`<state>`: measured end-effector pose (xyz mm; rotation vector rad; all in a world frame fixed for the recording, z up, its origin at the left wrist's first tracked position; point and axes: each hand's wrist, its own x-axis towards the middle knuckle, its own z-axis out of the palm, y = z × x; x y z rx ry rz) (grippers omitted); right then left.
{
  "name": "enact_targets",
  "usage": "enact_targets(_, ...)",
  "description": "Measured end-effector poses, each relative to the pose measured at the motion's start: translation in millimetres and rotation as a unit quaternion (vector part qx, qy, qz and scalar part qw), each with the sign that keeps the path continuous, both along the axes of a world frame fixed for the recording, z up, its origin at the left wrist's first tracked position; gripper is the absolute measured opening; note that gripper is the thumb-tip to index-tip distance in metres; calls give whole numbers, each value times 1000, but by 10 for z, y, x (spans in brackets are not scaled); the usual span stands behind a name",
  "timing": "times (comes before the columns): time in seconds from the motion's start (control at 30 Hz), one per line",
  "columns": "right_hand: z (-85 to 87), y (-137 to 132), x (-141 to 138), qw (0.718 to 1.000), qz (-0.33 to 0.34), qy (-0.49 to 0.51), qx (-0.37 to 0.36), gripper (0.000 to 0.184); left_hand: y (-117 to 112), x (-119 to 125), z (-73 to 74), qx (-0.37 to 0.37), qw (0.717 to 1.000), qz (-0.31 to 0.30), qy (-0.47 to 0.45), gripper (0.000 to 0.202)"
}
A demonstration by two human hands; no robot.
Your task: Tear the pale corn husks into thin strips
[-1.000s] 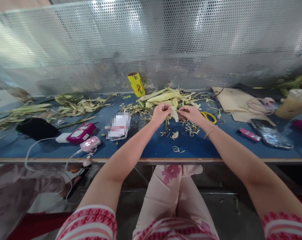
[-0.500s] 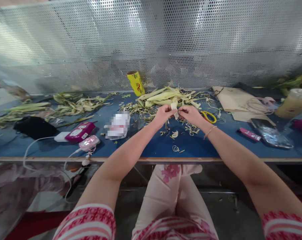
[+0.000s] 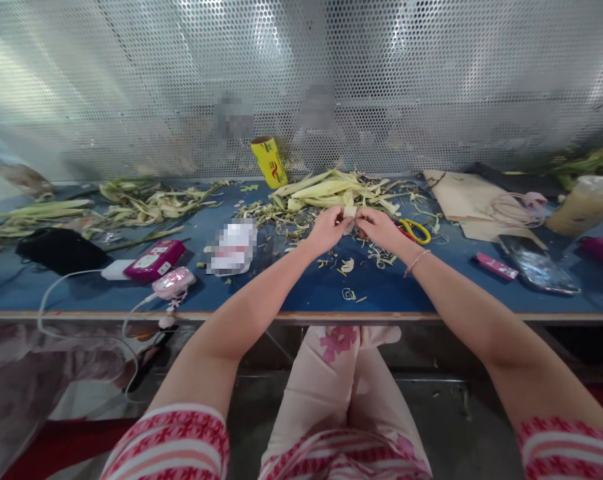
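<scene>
Over the middle of the blue table (image 3: pixel 291 293), my left hand (image 3: pixel 328 229) and my right hand (image 3: pixel 380 229) meet with fingers curled. Both pinch a small pale strip of husk (image 3: pixel 350 212) between them. A heap of pale green husk leaves (image 3: pixel 326 190) lies just beyond the hands. Small curled husk scraps (image 3: pixel 348 267) are scattered on the table below the hands. Yellow-handled scissors (image 3: pixel 415 230) rest right of my right hand.
A yellow roll (image 3: pixel 269 161) leans on the perforated metal wall. At left lie more husks (image 3: pixel 131 207), a black pouch (image 3: pixel 58 250), a magenta device (image 3: pixel 154 260) and a pink device (image 3: pixel 174 282) on white cables. At right lie brown paper (image 3: pixel 461 200), a phone (image 3: pixel 538 263) and a drink cup (image 3: pixel 584 207).
The hands have come closer together and the hanging husk piece is now drawn up short between the fingertips. The view has shifted slightly.
</scene>
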<state>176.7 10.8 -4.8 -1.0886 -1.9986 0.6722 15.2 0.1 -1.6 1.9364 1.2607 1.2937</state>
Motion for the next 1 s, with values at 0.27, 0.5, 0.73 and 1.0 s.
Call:
enact_targets(0.27,-52,54,-61,987,28,110,-110,19,67,-16,-71,49,998,-4,-41,13)
enact_targets(0.5,-41,6,0,996,33,-20,79,19,77,-23,-33,22,999,-8,-45,18)
enact_targets(0.73,-104,81,16,988,-22,8,152,7,91,-28,-61,-87,978,-88,-169,19)
enact_targets(1.0,-90,149,46,991,-18,89,102,12,11,-6,-22,-179,959,-97,-197,20)
